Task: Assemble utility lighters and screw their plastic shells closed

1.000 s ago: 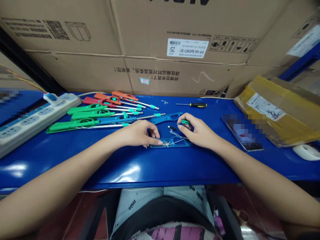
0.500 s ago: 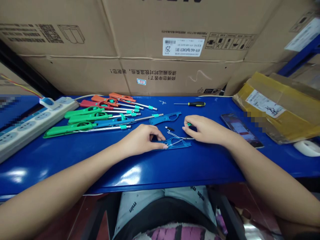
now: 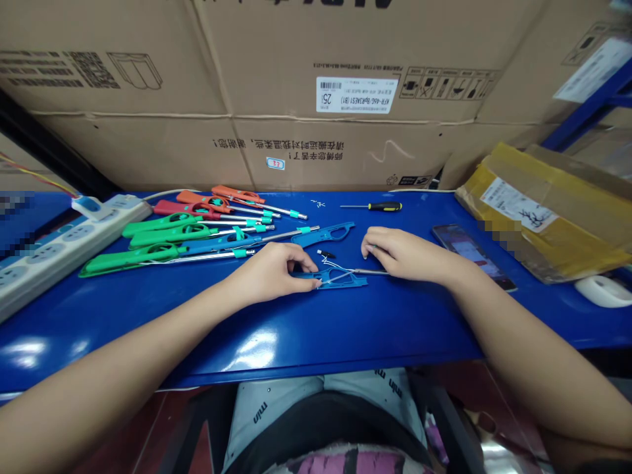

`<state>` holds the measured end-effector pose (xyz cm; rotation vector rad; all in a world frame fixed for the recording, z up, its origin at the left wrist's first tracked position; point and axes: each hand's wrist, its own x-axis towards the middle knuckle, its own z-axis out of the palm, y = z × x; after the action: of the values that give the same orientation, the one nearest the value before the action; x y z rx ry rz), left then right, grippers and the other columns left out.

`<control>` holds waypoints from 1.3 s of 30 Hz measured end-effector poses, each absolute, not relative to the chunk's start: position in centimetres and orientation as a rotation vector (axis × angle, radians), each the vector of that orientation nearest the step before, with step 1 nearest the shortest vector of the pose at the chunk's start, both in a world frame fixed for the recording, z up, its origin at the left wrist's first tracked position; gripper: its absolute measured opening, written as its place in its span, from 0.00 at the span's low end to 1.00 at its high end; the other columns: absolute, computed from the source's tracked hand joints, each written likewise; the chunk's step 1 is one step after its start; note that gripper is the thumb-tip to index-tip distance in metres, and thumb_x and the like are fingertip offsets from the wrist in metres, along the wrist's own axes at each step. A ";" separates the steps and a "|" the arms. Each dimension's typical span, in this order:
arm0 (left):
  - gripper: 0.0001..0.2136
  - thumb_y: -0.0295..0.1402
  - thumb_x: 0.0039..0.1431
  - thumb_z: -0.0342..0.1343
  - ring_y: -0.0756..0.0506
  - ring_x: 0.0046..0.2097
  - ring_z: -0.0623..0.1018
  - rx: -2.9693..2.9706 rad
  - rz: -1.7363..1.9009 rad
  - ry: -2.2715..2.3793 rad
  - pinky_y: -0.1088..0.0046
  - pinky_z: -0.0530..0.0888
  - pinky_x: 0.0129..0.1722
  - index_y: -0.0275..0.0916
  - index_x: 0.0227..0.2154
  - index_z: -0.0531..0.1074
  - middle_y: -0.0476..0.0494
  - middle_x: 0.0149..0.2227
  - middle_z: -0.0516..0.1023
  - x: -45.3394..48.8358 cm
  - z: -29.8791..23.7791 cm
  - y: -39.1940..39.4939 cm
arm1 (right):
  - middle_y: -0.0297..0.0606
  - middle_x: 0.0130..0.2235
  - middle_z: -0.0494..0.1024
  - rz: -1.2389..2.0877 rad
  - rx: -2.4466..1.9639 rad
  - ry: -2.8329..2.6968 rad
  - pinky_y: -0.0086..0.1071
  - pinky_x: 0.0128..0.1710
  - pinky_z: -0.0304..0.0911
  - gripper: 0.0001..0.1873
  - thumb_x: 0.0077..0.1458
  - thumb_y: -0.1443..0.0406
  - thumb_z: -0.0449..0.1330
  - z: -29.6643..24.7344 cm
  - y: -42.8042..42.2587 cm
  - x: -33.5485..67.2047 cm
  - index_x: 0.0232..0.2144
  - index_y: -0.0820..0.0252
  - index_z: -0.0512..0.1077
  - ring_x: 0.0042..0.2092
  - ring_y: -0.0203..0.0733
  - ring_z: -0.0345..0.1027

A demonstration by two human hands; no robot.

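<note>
On the blue table, my left hand (image 3: 269,271) pinches the left end of an open blue lighter casing half (image 3: 353,282), with thumb and fingers closed on it. A thin metal tube (image 3: 372,271) runs out of the casing to the right, and its far end goes under my right hand (image 3: 402,253). The fingers of my right hand are curled; what they hold, if anything, is hidden. White wires lead to a small black igniter part (image 3: 326,254) just behind the casing. Another blue casing half (image 3: 326,234) lies farther back.
Several green, red and orange stick lighters (image 3: 131,258) lie at the left, beside a white power strip (image 3: 54,253). A screwdriver (image 3: 385,207) is at the back. To the right are a phone (image 3: 471,253), a taped carton (image 3: 548,210) and a white mouse (image 3: 603,291). Large cardboard boxes (image 3: 276,66) stand behind.
The green bit that showed at my right fingers is no longer visible. My right fingers sit slightly more over the tube. The whole view has shifted a little; my left hand keeps its grip.
</note>
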<state>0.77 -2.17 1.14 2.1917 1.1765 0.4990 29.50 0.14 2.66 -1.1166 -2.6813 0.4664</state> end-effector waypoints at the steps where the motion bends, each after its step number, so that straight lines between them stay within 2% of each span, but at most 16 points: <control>1: 0.12 0.41 0.52 0.67 0.49 0.31 0.72 2.195 0.500 1.176 0.72 0.68 0.32 0.40 0.37 0.83 0.46 0.34 0.81 0.8 1.2 -2.2 | 0.40 0.39 0.77 0.520 -1.095 -2.691 0.35 0.41 0.63 0.09 0.61 0.70 0.52 2.8 0.1 29.6 0.34 0.57 0.72 0.39 0.43 0.70; 5: 0.13 0.42 0.54 0.66 0.49 0.31 0.71 2.189 0.496 1.174 0.72 0.68 0.32 0.40 0.37 0.84 0.46 0.34 0.80 0.7 1.2 -2.1 | 0.38 0.40 0.80 0.696 -1.099 -2.767 0.33 0.37 0.63 0.06 0.59 0.64 0.59 3.2 -0.2 30.0 0.39 0.56 0.75 0.37 0.42 0.70; 9: 0.14 0.43 0.54 0.66 0.48 0.32 0.72 2.169 0.491 1.171 0.71 0.68 0.32 0.40 0.38 0.84 0.46 0.34 0.80 0.7 1.2 -2.0 | 0.35 0.35 0.79 0.772 -1.143 -2.776 0.32 0.31 0.60 0.07 0.60 0.65 0.57 3.5 -0.2 30.1 0.37 0.56 0.76 0.31 0.39 0.68; 14: 0.14 0.43 0.53 0.66 0.48 0.32 0.72 2.161 0.485 1.178 0.71 0.69 0.32 0.40 0.37 0.84 0.45 0.35 0.81 0.7 1.1 -2.0 | 0.35 0.33 0.80 0.799 -1.118 -2.751 0.31 0.30 0.60 0.08 0.60 0.66 0.57 3.9 -0.2 30.2 0.36 0.57 0.77 0.30 0.38 0.68; 24: 0.14 0.43 0.53 0.67 0.48 0.32 0.72 2.135 0.478 1.193 0.70 0.69 0.33 0.40 0.38 0.84 0.46 0.34 0.80 0.7 1.1 -2.0 | 0.35 0.37 0.83 0.853 -1.091 -2.791 0.31 0.35 0.64 0.08 0.59 0.68 0.58 3.9 -0.5 29.9 0.33 0.56 0.78 0.36 0.40 0.74; 39: 0.13 0.41 0.53 0.68 0.48 0.32 0.73 2.127 0.497 1.152 0.71 0.69 0.34 0.40 0.38 0.84 0.45 0.35 0.81 0.7 0.8 -1.9 | 0.37 0.35 0.81 0.541 -0.959 -2.911 0.35 0.41 0.62 0.08 0.60 0.70 0.60 3.7 -0.7 29.9 0.34 0.58 0.80 0.37 0.42 0.73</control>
<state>0.72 -1.86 0.80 2.1269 1.1522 0.4972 29.87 -0.68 3.73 -0.9594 -2.9112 0.5412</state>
